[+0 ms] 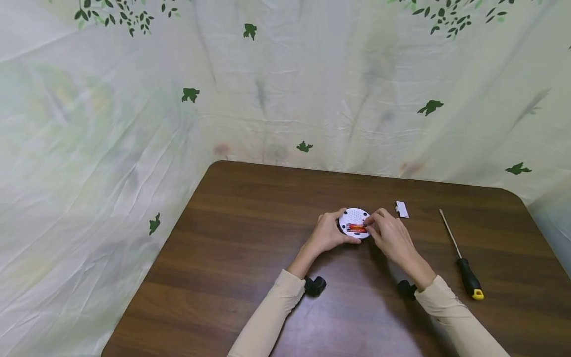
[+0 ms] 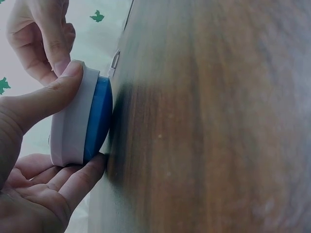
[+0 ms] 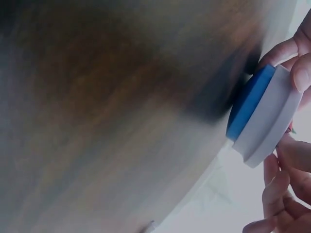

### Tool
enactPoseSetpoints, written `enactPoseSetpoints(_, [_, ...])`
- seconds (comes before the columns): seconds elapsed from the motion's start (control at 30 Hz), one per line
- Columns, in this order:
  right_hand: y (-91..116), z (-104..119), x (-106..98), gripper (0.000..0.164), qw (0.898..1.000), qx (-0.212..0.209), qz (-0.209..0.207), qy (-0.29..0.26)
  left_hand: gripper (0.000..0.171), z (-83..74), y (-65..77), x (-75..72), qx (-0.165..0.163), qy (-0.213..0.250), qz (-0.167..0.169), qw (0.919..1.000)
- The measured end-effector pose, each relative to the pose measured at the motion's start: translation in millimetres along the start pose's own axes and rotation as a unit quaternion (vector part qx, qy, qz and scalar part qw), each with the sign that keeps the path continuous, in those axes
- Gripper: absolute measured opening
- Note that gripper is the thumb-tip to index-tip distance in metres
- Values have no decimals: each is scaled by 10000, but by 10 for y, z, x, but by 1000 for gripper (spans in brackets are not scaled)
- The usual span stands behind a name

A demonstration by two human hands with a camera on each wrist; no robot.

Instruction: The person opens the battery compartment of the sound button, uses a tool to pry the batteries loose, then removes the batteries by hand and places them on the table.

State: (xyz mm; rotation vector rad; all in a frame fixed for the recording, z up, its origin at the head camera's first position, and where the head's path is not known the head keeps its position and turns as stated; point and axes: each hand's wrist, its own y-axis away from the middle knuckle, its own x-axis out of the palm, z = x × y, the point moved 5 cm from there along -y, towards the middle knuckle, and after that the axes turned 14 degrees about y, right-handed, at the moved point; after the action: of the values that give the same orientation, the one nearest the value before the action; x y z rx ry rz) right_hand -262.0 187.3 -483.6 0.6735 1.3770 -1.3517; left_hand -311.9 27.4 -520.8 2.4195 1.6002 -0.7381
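A round device point(image 1: 353, 216) lies with its white, perforated back facing up and its blue side point(image 2: 98, 119) against or just over the table. Red batteries point(image 1: 355, 228) sit side by side in its open compartment. My left hand point(image 1: 327, 233) holds the device by its rim, thumb on the near edge and fingers around the far side. At the right end of the compartment, my right hand point(image 1: 391, 237) pinches a battery end between thumb and fingertips. Those fingertips partly cover the battery ends. In the right wrist view the white casing point(image 3: 269, 119) hides the batteries almost wholly.
A small white battery cover point(image 1: 402, 209) lies beyond the right hand. Farther right is a screwdriver point(image 1: 468, 277) with a black and yellow handle, its shaft pointing away. The brown wooden table point(image 1: 232, 238) meets a leaf-patterned cloth point(image 1: 285, 89) behind and at the left.
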Motion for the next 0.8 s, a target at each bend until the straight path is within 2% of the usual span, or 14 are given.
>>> enactPoseSetpoints(0.17, [-20,6,-8,13,9997,-171,126,-135,92,-17,8,-4,28,28,14,10000])
enactPoseSetpoints(0.33, [-56,42,-17,15,9977,-637,217,93,92,-18,17,-3,25,90,41,9999])
enactPoseSetpoints(0.43, [-61,41,-36,14,9965,-777,249,200,92,-13,10,6,21,113,65,9999])
enactPoseSetpoints(0.63, [-39,-8,-109,12,9965,-721,279,326,93,-30,-2,11,48,44,28,10000])
enactPoseSetpoints(0.8, [-25,-75,-180,10,9971,-517,376,404,93,-16,0,6,27,94,-16,10000])
